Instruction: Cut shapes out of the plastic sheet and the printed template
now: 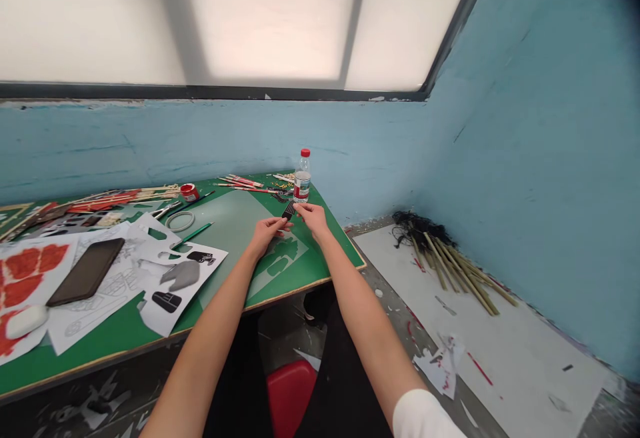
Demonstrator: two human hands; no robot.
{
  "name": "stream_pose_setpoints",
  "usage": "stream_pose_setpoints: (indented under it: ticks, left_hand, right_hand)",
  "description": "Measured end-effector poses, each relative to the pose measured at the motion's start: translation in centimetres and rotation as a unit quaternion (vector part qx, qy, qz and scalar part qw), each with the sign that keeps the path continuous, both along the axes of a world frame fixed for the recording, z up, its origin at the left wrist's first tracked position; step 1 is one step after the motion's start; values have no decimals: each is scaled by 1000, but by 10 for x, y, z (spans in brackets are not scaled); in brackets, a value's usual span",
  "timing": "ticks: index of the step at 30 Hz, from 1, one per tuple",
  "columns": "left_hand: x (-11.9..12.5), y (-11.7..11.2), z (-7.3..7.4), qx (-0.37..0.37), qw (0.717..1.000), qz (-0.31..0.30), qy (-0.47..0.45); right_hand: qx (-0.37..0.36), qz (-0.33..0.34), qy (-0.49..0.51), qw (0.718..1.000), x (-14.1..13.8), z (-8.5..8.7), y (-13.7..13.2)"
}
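Both my arms reach out over the right end of a green table. My left hand and my right hand meet around a small black piece, pinched between the fingers of both. It is too small to name. Just behind the hands stands a clear water bottle with a red cap and label. Under the hands lies a grey-green sheet with cut-out shapes.
Left of the hands lie white paper sheets with black and grey cut-outs, a dark phone, a tape ring, a green pen, red sticks and a red pot. Bamboo sticks lie on the floor at right. A red stool is below.
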State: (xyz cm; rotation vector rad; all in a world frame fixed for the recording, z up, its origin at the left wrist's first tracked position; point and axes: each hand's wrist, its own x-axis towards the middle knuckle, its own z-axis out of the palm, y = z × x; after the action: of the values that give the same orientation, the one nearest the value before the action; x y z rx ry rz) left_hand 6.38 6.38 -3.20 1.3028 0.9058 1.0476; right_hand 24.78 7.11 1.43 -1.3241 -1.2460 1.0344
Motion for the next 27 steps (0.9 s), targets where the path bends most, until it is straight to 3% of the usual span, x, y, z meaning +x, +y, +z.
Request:
stream_pose_setpoints:
  ticks: [27]
  left_hand:
    - [-5,6,-3,-20,1000,-4,-5]
  right_hand:
    - [-27,7,3,1000,3,6,-5]
